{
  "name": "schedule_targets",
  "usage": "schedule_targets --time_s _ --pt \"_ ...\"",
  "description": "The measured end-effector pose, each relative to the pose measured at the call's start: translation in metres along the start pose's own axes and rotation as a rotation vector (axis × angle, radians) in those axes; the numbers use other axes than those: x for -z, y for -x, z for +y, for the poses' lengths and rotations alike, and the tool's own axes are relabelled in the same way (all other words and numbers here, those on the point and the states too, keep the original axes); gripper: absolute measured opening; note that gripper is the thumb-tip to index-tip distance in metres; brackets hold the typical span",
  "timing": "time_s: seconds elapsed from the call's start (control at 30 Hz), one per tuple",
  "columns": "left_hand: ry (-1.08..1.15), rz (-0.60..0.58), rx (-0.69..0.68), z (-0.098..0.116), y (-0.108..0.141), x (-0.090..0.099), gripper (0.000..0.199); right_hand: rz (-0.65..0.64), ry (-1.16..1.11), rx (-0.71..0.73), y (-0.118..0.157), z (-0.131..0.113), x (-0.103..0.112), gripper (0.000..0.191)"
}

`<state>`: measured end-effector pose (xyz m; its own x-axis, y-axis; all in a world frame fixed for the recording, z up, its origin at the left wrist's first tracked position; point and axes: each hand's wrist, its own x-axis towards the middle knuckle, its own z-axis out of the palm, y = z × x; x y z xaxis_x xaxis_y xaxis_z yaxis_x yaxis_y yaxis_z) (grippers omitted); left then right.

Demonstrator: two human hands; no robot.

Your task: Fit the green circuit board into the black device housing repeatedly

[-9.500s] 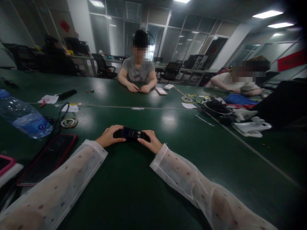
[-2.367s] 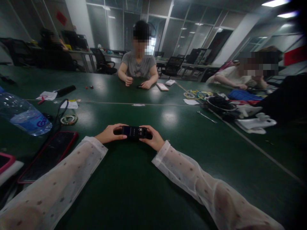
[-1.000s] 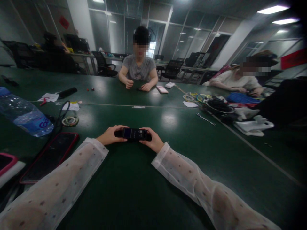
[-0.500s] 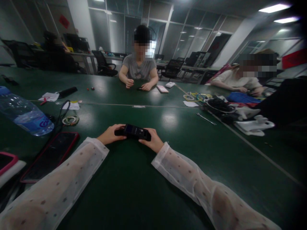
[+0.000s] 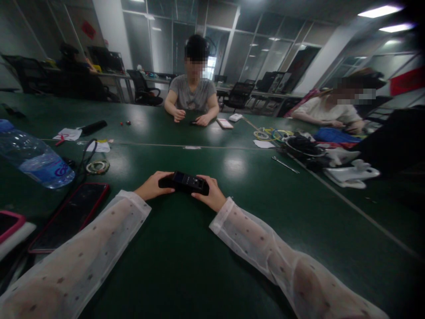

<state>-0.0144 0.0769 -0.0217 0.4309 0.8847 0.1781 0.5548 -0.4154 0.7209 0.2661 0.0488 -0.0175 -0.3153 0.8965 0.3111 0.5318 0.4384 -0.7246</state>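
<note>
A black handheld device (image 5: pixel 187 180) with a small dark screen and light markings is held low over the middle of the green table (image 5: pixel 179 257). My left hand (image 5: pixel 153 186) grips its left end, thumb at the near side and fingers over the far side. At the other end, my right hand (image 5: pixel 213 195) pinches it the same way. Its exact kind cannot be made out, and the fingers cover parts of both ends. Sheer white dotted sleeves cover both my forearms.
On the left are a water bottle (image 5: pixel 40 157), a red-edged phone (image 5: pixel 71 217), a pink-edged phone (image 5: pixel 9 225) and a bracelet (image 5: pixel 97 166). A wrench (image 5: pixel 285 165), cables (image 5: pixel 270 134) and white tools (image 5: pixel 352 173) lie right. Opposite sits a person (image 5: pixel 192 93); another person (image 5: pixel 332 108) sits right.
</note>
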Motion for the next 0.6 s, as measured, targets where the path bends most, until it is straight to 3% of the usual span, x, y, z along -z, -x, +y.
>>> schedule_targets --time_s 0.1,0.37,0.5,0.6 --pt "-0.018 0.002 -0.002 0.0000 0.0000 -0.0006 0.066 0.030 -0.050 -0.005 0.0016 -0.0041 0.0013 0.070" --pt "-0.021 0.007 0.021 -0.0004 0.0008 -0.0012 0.069 0.023 -0.082 0.046 0.0008 -0.0049 0.0016 0.048" --pt "-0.030 0.006 0.026 0.0025 0.0000 -0.0007 0.065 0.120 -0.131 0.066 0.0023 -0.0084 0.0016 0.048" --pt "-0.029 -0.008 0.020 0.0061 0.0001 0.0006 0.062 0.272 -0.190 0.066 0.0023 -0.0076 0.0013 0.050"
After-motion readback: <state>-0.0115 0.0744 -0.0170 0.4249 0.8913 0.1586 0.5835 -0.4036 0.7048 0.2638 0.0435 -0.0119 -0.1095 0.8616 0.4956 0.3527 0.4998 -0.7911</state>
